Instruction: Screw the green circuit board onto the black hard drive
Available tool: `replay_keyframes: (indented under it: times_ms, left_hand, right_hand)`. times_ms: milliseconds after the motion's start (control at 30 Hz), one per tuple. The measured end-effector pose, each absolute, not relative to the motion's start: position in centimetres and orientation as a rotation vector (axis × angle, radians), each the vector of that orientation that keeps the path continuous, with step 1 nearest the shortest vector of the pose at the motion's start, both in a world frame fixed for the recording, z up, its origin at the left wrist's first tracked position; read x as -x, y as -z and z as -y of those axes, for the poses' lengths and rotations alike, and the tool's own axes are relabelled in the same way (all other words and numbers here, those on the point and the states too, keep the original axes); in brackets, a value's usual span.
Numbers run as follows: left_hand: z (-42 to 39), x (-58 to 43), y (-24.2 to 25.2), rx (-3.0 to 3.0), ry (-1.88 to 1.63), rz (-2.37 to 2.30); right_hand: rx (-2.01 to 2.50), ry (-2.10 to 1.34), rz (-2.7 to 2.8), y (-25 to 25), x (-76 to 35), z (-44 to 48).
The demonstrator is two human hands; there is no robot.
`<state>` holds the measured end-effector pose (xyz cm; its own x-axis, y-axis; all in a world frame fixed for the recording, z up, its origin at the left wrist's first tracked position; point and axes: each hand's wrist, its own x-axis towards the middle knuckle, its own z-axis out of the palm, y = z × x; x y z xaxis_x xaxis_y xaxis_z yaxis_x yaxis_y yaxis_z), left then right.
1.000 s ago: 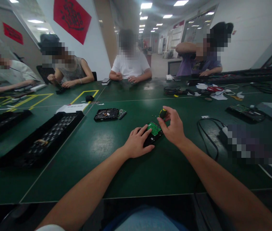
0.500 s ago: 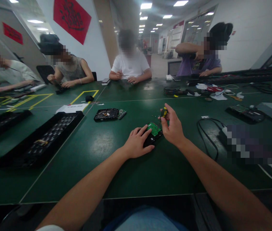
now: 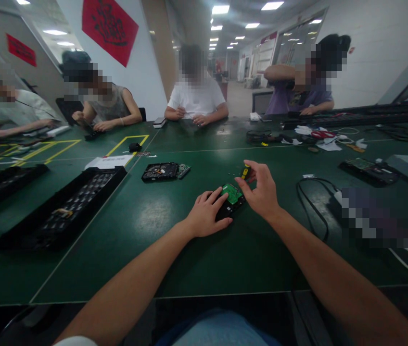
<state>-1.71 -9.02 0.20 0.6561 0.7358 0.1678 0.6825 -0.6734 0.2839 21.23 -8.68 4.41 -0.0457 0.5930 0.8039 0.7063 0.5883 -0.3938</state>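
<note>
While the left hand (image 3: 207,214) lies spread on the drive (image 3: 227,210), its fingers released and resting flat, the right hand (image 3: 263,192) grasps a screwdriver (image 3: 245,171) in its fingers, tilted over the drive's right side. The drive lies on the counter (image 3: 168,264), green board (image 3: 232,194) facing up. Left of and beyond it sits a second drive (image 3: 159,171); farther left, a tray (image 3: 41,216).

The person's bare left hand (image 3: 207,216) and bare right hand (image 3: 261,190) show near the centre of the frame, with both forearms uncovered. At the bottom left edge, a small curved piece of plain white fabric (image 3: 76,341), apparently a sleeve edge, borders the left arm. At bottom centre is a rounded, light blue cloth garment (image 3: 222,331), deeper blue along its sides.
</note>
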Motion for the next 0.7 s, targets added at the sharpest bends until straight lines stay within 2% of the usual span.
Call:
replay_keyframes:
  times_ms: [200, 533, 700]
  left_hand:
    - [9.08, 1.65, -0.32, -2.681, -0.409, -1.165]
    - [9.21, 1.64, -0.64, -2.686, -0.375, -1.167]
    - [9.25, 1.65, -0.67, -2.681, -0.381, -1.164]
  right_hand:
    - [1.072, 0.061, 1.747, -3.79, -21.35, 8.39]
    - [1.056, 0.217, 1.719, -4.57, -21.16, 8.67]
    - [1.058, 0.185, 1.732, -4.45, -21.35, 8.56]
